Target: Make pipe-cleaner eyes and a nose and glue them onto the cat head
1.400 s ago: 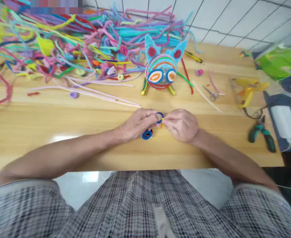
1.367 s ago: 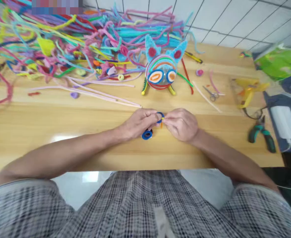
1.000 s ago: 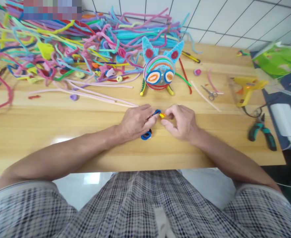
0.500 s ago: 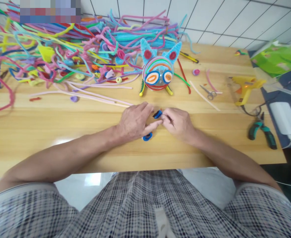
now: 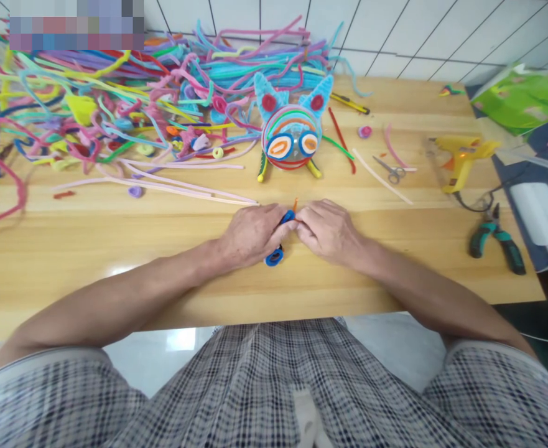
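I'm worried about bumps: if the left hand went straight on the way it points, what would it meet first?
Most likely the right hand, just past the blue ring that the left hand holds; depth is unclear from this one view.

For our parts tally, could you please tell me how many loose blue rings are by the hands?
2: one blue ring in the left hand, another blue ring on the table beside that hand; more may be hidden.

Hands [image 5: 251,234] holding a small blue coil [image 5: 287,216], second blue coil [image 5: 274,257] beside them, blue-eared striped figure [image 5: 292,127] beyond, wooden table [image 5: 91,249]
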Demonstrator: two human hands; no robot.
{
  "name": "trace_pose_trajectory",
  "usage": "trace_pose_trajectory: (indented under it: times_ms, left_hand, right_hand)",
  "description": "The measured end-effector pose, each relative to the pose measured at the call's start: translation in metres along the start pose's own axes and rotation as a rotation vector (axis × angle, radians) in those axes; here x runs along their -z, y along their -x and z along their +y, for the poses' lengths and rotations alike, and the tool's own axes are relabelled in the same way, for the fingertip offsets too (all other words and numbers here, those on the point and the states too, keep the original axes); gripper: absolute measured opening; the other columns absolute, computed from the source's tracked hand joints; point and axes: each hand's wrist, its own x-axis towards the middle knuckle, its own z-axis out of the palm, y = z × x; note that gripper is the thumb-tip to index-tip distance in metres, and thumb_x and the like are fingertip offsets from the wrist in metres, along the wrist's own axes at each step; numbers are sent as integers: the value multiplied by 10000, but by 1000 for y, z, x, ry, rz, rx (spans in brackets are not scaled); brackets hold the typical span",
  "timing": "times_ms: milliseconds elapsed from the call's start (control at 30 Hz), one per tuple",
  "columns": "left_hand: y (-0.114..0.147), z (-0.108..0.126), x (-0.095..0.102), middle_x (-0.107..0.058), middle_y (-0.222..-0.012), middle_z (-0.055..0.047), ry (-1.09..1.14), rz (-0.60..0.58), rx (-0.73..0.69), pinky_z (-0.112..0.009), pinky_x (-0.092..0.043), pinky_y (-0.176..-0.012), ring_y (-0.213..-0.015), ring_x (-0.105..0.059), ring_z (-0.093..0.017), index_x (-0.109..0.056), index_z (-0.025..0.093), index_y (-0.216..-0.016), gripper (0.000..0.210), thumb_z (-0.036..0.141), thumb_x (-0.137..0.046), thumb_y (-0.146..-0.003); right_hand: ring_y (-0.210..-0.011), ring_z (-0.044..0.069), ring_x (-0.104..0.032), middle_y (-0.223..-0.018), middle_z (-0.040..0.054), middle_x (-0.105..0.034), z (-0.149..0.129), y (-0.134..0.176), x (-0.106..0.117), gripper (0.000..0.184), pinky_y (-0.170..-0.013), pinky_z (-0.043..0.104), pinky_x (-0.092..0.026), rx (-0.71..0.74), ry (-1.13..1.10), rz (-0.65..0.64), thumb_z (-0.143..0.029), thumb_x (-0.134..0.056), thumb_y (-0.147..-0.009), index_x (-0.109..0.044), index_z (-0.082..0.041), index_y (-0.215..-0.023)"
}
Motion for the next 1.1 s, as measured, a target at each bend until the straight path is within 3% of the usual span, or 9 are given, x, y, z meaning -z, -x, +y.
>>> trace_pose_trajectory:
  times_ms: [167, 367, 533, 767, 933, 1100]
  left_hand:
    - [1, 0, -1, -728, -842, -86, -43, 16, 25, -337, -490, -677, -737, -682, -227, -695, 166, -1011, 563, 506, -289, -1203]
    - [3, -1, -6, -694, -773, -67, -27, 90, -49, -319, -472, -644, -670, -636, -193, -665, 175, -925, 595, 449, -223, -1213]
    - [3, 6, 2, -615, -700, -12, 260, 124, -55, -270, -454, -646, -642, -576, -145, -570, 199, -817, 541, 441, -290, -1213]
    - [0, 16, 12, -474, -646, 43, 717, 60, 127, -250, -372, -585, -592, -439, -110, -467, 213, -748, 528, 535, -423, -1164]
    - [1, 19, 13, -458, -666, 43, 931, 13, 217, -251, -370, -565, -606, -414, -110, -484, 210, -751, 584, 662, -489, -1121]
    - [1, 19, 11, -469, -656, 41, 966, 23, 244, -250, -383, -569, -599, -424, -107, -498, 204, -739, 587, 660, -522, -1109]
  right_hand:
    - [-715, 201, -548, -749, 5, -615, -1, 1, -4, 215, -751, 356, -424, -17, -121, 53, -100, -518, -1000, -553, -252, -852]
    - [-670, 177, -479, -674, -22, -526, -12, -5, -3, 262, -703, 349, -380, -200, -284, 21, -188, -552, -973, -445, -269, -748]
    - [-611, 128, -437, -640, -57, -473, -16, -11, 4, 242, -634, 303, -347, -371, -657, -10, -228, -561, -944, -481, -249, -717]
    - [-625, 117, -437, -656, -65, -511, -10, -10, 4, 253, -626, 283, -346, -522, -1021, -41, -345, -664, -935, -588, -224, -727]
    - [-617, 119, -436, -671, -56, -518, -7, -7, 2, 318, -601, 282, -337, -533, -1140, -78, -429, -689, -955, -600, -220, -732]
    - [-618, 118, -443, -679, -54, -532, -9, -7, 5, 319, -605, 280, -347, -513, -1102, -44, -426, -687, -969, -606, -220, -740]
